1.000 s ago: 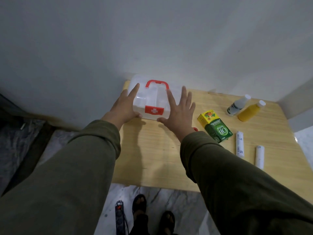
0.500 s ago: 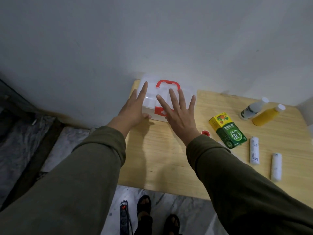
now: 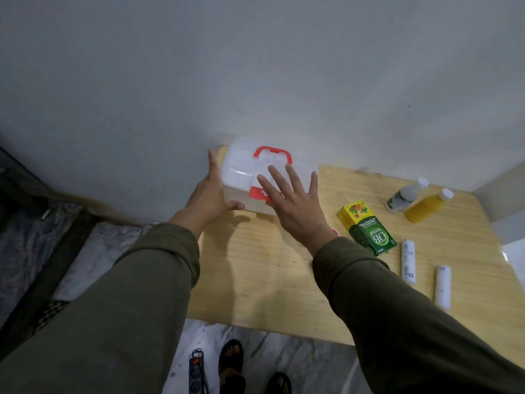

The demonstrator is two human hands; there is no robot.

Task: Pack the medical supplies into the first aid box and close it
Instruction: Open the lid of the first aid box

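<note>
Wooden table (image 3: 255, 280): set against a grey wall (image 3: 255, 66).
First aid box (image 3: 244, 177): translucent white, red handle (image 3: 273, 153), lid shut, at the table's far left corner by the wall.
Left hand (image 3: 208, 194): flat against the box's left end, fingers together, thumb on its front.
Right hand (image 3: 298, 206): fingers spread, over the box front.
Green carton (image 3: 366, 227): right of the box, apart.
Yellow bottle (image 3: 426, 207) and white bottle (image 3: 404, 196): lying side by side, far right.
Two white gauze rolls (image 3: 408, 261) (image 3: 442, 291): near right edge.
</note>
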